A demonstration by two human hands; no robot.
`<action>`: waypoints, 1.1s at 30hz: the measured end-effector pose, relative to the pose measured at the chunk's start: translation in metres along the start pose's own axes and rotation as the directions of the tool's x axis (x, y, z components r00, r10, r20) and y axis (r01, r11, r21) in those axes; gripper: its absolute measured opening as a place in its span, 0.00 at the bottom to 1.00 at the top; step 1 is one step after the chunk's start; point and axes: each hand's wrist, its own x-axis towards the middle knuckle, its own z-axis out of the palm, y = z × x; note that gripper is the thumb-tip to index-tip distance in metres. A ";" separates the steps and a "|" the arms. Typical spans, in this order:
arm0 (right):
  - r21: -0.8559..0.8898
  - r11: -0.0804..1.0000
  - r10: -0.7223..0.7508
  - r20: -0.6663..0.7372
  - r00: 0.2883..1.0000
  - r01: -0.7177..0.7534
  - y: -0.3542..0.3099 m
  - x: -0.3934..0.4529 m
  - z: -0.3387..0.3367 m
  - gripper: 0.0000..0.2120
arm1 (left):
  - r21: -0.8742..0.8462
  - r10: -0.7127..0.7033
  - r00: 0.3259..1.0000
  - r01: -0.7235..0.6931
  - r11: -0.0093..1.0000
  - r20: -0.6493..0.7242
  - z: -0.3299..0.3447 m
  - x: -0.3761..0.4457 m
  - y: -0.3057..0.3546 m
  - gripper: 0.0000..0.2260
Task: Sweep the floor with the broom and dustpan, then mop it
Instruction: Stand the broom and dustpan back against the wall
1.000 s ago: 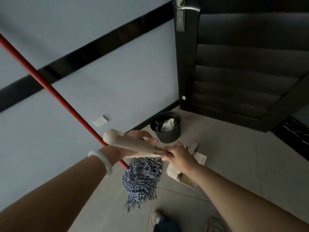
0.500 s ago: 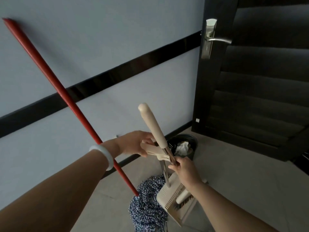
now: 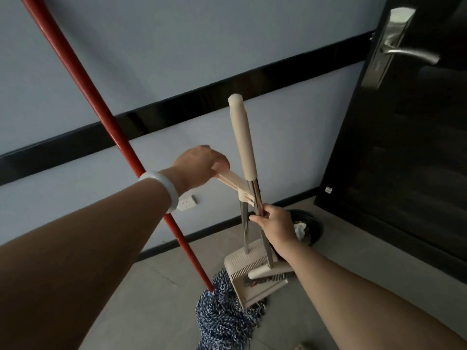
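A beige dustpan (image 3: 249,263) stands on the floor on a metal pole, and my left hand (image 3: 199,168) grips its beige handle at the top. The broom (image 3: 243,145), with a beige grip and a metal shaft, stands almost upright beside that pole, its head resting in the dustpan. My right hand (image 3: 274,223) pinches the broom's metal shaft just below the clip that joins the two poles. A mop with a red handle (image 3: 101,117) leans against the wall to the left, and its blue and white string head (image 3: 222,314) lies on the floor under the dustpan.
A black bin (image 3: 314,229) with rubbish stands in the corner behind my right hand. A dark door (image 3: 404,147) with a metal lever handle fills the right side. A wall socket (image 3: 185,203) sits low on the grey wall. The floor is grey tile.
The broom has swung from nearly level to almost upright. My left hand moved off toward the dustpan handle and my right hand slid down the shaft. The view tilted upward.
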 end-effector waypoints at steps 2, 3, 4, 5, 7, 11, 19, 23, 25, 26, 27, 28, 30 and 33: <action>0.017 1.000 -0.003 0.017 1.000 0.003 -0.001 0.019 0.003 0.07 | 0.030 -0.013 1.000 0.014 0.999 -0.011 0.000 0.014 -0.003 0.14; 0.014 1.000 -0.008 0.022 1.000 0.008 -0.001 0.027 0.004 0.07 | 0.044 -0.018 1.000 0.018 0.999 -0.012 0.001 0.021 -0.004 0.14; -0.002 1.000 -0.018 0.031 0.999 0.018 0.000 0.035 0.006 0.08 | 0.056 -0.019 1.000 0.019 0.998 -0.015 0.003 0.026 -0.005 0.14; -0.021 0.999 -0.027 0.045 0.999 0.028 0.000 0.041 0.009 0.08 | 0.066 -0.022 1.000 0.023 0.998 -0.019 0.005 0.032 -0.007 0.14; -0.033 0.999 -0.032 0.064 0.997 0.034 0.002 0.055 0.017 0.07 | 0.067 -0.045 0.998 0.047 0.997 -0.031 0.011 0.043 -0.012 0.15; -0.021 1.000 -0.010 0.045 0.999 0.010 0.007 0.084 0.031 0.07 | 0.061 -0.063 0.996 0.067 0.996 -0.066 0.029 0.065 -0.031 0.14; -0.065 0.998 -0.015 0.039 0.999 0.017 0.019 0.127 0.053 0.08 | 0.102 -0.096 0.985 0.111 0.989 -0.145 0.073 0.092 -0.062 0.17; -0.047 0.998 -0.043 0.019 0.999 0.044 0.018 0.137 0.057 0.08 | 0.289 -0.052 0.991 0.086 0.953 -0.122 0.069 0.103 -0.066 0.14; -0.042 0.998 -0.051 -0.024 0.998 0.050 0.016 0.141 0.052 0.09 | 0.308 -0.010 0.992 0.048 0.950 -0.124 0.060 0.109 -0.066 0.13; -0.041 0.998 -0.054 -0.043 0.998 0.052 0.013 0.145 0.049 0.09 | 0.309 0.007 0.992 0.033 0.951 -0.127 0.054 0.112 -0.065 0.12; -0.042 0.998 -0.055 -0.062 0.997 0.053 0.010 0.149 0.045 0.09 | 0.311 0.022 0.991 0.020 0.950 -0.130 0.048 0.115 -0.065 0.11; -0.039 0.998 -0.057 -0.082 0.995 0.054 0.006 0.153 0.041 0.09 | 0.316 0.036 0.990 0.009 0.949 -0.135 0.041 0.121 -0.065 0.11; -0.049 0.997 -0.073 -0.128 0.989 0.068 -0.001 0.164 0.033 0.11 | 0.327 0.063 0.987 -0.011 0.945 -0.149 0.029 0.132 -0.063 0.10; -0.064 0.993 -0.104 -0.167 0.980 0.094 -0.010 0.178 0.021 0.10 | 0.386 0.105 0.981 -0.036 0.922 -0.161 0.020 0.149 -0.058 0.10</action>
